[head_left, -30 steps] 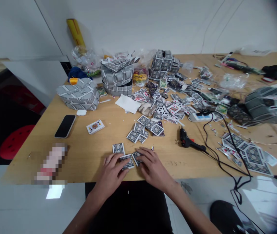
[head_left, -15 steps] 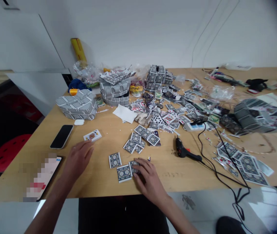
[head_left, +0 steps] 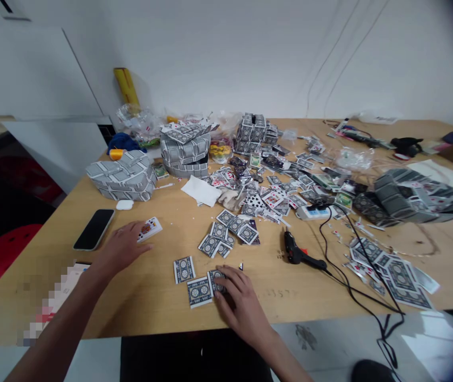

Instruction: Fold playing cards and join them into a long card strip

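Observation:
My left hand [head_left: 121,245] reaches over a face-up playing card [head_left: 149,229], apparently the top of a small stack, with its fingers stretched out and partly covering it. My right hand [head_left: 239,297] rests low on the table, thumb and fingers apart, fingertips on a folded playing card [head_left: 215,277] with a blue-grey patterned back. Touching that card on its left is a second folded card [head_left: 199,292]. Another folded card [head_left: 184,269] lies just above and to the left. Farther back sits a group of overlapping folded cards [head_left: 218,239].
Left of my left hand lie a black phone [head_left: 94,229] and a blurred-screen device [head_left: 61,297]. A black glue gun [head_left: 300,252] with its cable is on the right, near a power strip [head_left: 314,212]. Woven card baskets [head_left: 122,178] and heaped loose cards [head_left: 254,199] fill the back.
My left hand has moved forward onto the face-up card and now covers part of it. The right hand stays on the same folded card. The view has shifted slightly.

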Demonstrator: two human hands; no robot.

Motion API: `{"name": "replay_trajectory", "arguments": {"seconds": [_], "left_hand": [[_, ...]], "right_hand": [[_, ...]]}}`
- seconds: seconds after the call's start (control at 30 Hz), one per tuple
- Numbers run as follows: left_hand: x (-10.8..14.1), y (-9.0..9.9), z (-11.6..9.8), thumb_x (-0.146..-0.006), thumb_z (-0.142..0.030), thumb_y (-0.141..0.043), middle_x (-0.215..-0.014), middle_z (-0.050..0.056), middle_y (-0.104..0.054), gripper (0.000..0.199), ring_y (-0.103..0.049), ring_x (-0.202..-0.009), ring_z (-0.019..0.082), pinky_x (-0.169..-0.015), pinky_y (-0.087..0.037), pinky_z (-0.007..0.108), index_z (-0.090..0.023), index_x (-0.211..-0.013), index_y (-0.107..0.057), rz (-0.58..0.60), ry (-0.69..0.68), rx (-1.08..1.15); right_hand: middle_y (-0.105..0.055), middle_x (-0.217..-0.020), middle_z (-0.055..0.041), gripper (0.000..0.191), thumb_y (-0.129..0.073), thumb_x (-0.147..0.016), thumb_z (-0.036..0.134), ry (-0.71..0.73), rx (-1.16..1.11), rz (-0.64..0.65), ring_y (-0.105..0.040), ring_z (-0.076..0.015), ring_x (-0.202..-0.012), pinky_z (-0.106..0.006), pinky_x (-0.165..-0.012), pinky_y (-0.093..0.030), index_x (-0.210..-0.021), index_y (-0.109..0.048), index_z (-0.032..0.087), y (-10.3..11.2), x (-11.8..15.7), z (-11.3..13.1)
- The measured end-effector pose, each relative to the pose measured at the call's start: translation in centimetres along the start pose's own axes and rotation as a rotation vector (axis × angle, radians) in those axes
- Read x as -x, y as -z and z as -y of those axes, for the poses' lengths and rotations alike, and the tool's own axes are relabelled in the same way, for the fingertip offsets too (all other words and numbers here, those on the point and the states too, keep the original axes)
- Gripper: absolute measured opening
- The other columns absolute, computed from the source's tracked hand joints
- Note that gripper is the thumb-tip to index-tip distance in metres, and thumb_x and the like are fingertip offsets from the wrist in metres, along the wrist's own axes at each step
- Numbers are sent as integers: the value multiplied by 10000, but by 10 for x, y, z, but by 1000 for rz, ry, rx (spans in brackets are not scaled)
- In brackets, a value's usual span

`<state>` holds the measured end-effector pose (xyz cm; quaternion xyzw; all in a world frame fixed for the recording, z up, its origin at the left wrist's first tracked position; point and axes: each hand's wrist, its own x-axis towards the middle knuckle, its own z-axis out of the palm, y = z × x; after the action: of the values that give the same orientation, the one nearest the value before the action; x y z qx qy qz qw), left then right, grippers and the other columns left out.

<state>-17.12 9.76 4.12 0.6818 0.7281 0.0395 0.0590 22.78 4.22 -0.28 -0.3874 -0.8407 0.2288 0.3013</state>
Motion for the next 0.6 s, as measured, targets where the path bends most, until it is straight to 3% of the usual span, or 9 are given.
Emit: {"name": "replay_trajectory", "arguments": {"seconds": [0.1,0.23,0.43,0.6], "left_hand": [[-4,1,0,-884,-418,-722,-1500,225,-621,661,-620,-1343,407,-1123,-465,534,-139,-1460,-556,48,-8,-19],[-7,1,1,-880,-376,-729,-1461,195,-656,609,-630,-1330,390,-1123,-462,531,-188,-1436,-568,64,-13,0],[-9,2,0,-843,-347,-764,-1444,188,-646,609,-623,-1329,389,-1110,-481,511,-198,-1405,-584,10,-15,38],[-13,2,0,-866,-369,-745,-1445,202,-653,597,-634,-1318,389,-1111,-478,515,-191,-1414,-588,55,24,16]], "right_hand": [[-649,-1445,-112,283,-588,-1032,187,-7,-9,15,-579,-300,-1375,-557,-1146,-507,-1297,-648,268,-1,0,-1],[-646,-1445,-109,279,-585,-1037,190,-13,-12,16,-568,-300,-1386,-555,-1150,-503,-1299,-640,269,-1,0,-1],[-650,-1447,-106,293,-606,-1019,173,-11,-15,3,-579,-305,-1376,-557,-1142,-514,-1292,-643,272,1,-1,2],[-662,-1430,-112,288,-608,-1018,176,-3,-9,-15,-595,-302,-1364,-543,-1135,-525,-1288,-653,266,2,-2,4]]}}
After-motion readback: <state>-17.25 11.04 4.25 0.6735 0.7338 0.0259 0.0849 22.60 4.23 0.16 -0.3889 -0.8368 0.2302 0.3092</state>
